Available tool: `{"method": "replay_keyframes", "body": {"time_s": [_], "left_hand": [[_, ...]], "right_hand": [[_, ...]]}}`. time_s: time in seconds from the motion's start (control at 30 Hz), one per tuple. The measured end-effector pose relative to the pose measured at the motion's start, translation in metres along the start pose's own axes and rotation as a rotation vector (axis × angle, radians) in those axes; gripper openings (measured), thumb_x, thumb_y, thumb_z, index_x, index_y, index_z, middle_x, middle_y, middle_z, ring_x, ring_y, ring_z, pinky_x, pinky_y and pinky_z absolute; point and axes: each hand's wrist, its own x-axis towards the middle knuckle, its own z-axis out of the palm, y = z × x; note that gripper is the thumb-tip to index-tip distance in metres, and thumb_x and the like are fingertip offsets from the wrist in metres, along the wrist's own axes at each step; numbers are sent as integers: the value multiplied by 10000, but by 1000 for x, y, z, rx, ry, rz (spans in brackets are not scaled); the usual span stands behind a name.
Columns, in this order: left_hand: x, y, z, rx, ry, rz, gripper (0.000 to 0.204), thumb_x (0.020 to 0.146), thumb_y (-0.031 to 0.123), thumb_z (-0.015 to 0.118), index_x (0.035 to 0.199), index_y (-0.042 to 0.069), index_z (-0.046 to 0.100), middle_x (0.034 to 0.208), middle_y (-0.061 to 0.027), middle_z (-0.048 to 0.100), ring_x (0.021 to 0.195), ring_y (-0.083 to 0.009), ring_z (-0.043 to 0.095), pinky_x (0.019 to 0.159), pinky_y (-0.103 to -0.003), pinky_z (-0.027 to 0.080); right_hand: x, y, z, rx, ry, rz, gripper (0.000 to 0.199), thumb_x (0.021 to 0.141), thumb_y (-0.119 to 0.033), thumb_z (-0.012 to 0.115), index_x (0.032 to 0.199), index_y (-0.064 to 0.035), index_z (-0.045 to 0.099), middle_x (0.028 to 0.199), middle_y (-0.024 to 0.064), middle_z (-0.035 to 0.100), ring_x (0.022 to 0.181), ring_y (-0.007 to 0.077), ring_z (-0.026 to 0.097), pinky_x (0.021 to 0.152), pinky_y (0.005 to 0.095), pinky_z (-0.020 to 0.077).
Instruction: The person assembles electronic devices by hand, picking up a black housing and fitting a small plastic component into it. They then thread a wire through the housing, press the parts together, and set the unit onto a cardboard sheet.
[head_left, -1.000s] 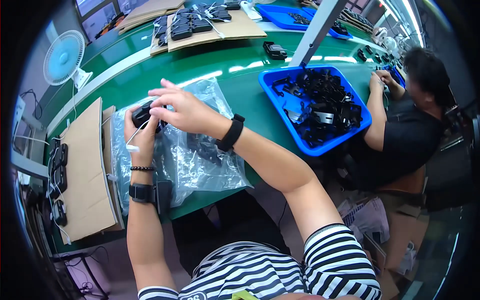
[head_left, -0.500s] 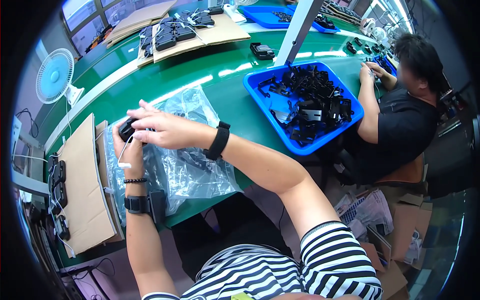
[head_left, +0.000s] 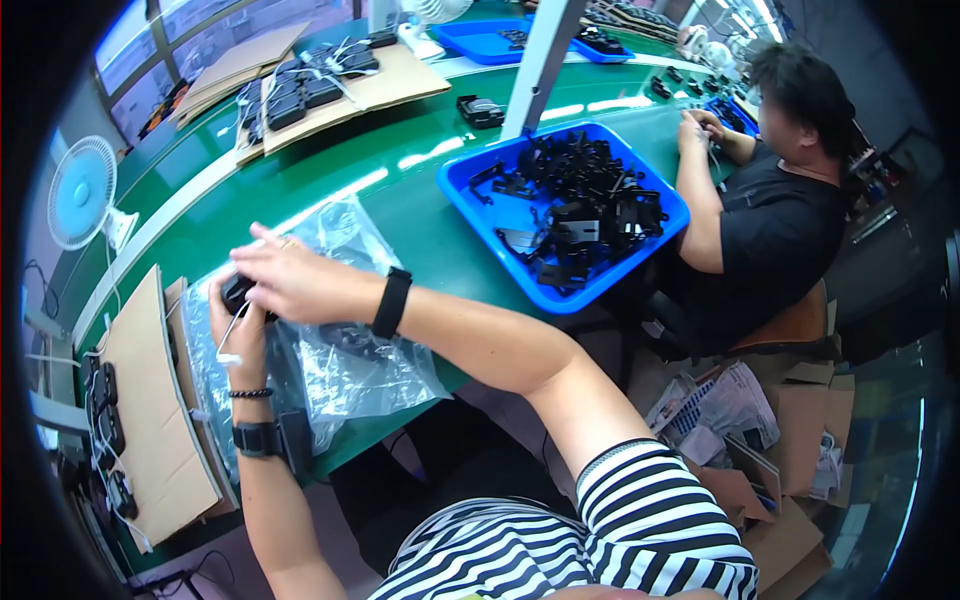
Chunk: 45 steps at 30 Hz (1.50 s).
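Both of my hands hold one small black plastic part (head_left: 238, 293) over a pile of clear plastic bags (head_left: 345, 365) on the green table (head_left: 400, 215). My left hand (head_left: 237, 335) grips the part from below, with a thin white strip hanging by its fingers. My right hand (head_left: 290, 280) covers the part from above, a black band on that wrist. A watch and a bead bracelet are on my left wrist.
A blue tray (head_left: 470, 195) of black parts sits to the right, a grey post (head_left: 540, 60) rising beside it. Another person (head_left: 770, 210) in black works at far right. Cardboard sheets (head_left: 150, 420) with black parts lie at left; a fan (head_left: 85, 195) stands beyond.
My head has turned, so the scene sits further right and lower in view. Both hands stay together on the black part over the bags.
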Motion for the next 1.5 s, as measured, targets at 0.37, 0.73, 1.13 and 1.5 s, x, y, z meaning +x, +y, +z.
{"method": "replay_keyframes", "body": {"time_s": [0.37,0.73,1.13,1.5], "left_hand": [[-2,34,7,-130,-84,-122,334,907,121,723,1179,41,546,1028,-40,603,878,-92,591,724,-219,505],[-3,45,7,-110,-115,-109,347,905,122,731,1185,37,545,1021,-35,606,893,-85,585,737,-225,504],[-4,43,5,-183,-143,-163,339,920,113,712,1199,32,538,1055,-48,609,914,-94,586,769,-234,500],[-5,46,5,-215,-136,-110,293,920,103,703,1164,32,559,1040,-41,611,906,-95,581,774,-239,492]], "right_hand": [[-1,5,-13,-29,113,-41,175,844,-141,677,1000,-63,690,948,127,646,992,349,609,947,463,453],[0,4,-25,-162,101,-164,296,832,-317,727,857,-37,635,881,118,621,912,304,610,857,407,464],[3,9,-23,-56,54,-135,296,828,-315,734,842,-36,634,893,128,628,905,300,620,843,401,482],[6,6,-35,108,-48,61,326,830,-324,750,861,-11,667,878,156,644,876,317,645,764,390,522]]}}
